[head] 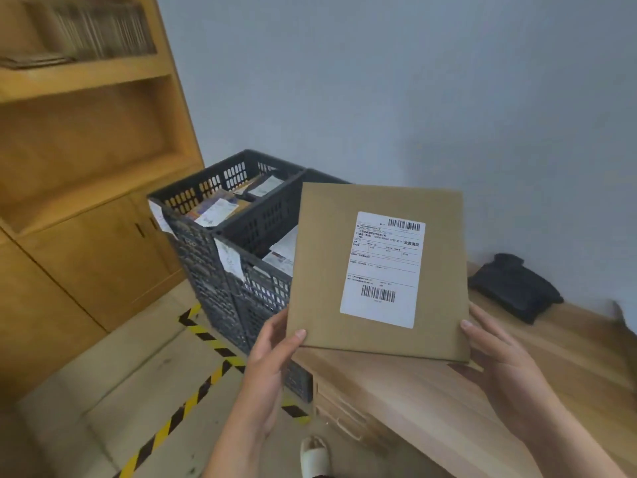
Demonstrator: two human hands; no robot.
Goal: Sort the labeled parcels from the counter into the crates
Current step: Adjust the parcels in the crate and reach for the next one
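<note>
The left hand (272, 360) and right hand (499, 357) each pinch a bottom corner of the flat parcel (324, 270), held upright, label (382, 270) facing, over the counter's (431, 408) left end. The crates (248, 298) stand just past that end, nearer the left hand.

Frame centre: rear crate (213, 184) open-topped, partly filled. Parcel (379, 270) overlaps front crate (265, 294) opening. Black object (513, 288) on counter (413, 391), right.

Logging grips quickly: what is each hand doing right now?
Left hand: holds the brown parcel at its lower left corner.
Right hand: holds the parcel's lower right corner.
</note>
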